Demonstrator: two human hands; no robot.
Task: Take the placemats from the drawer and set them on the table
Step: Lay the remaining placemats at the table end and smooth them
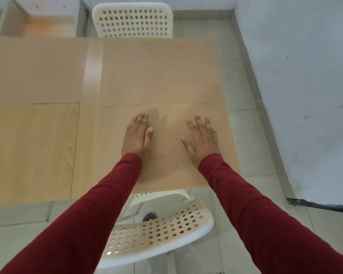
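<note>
Evidently the nearest placemat (166, 155) is lying flat at the worktop's (48, 151) near right corner, and both hands are pressing on it, probably smoothing it and squaring its edges with the neighbouring mat. The left hand (137, 135) is resting palm down with fingers together; the right hand (201, 138) is lying palm down with fingers spread; neither is gripping anything, and they are sitting well apart. Three placemats are showing: this one, a second (158, 72) just beyond it, and a third (34, 70) at far left. The near left place is looking bare, so I judge one mat remains. Two white perforated chairs are standing by, one far (133, 20), one near (156, 234).
</note>
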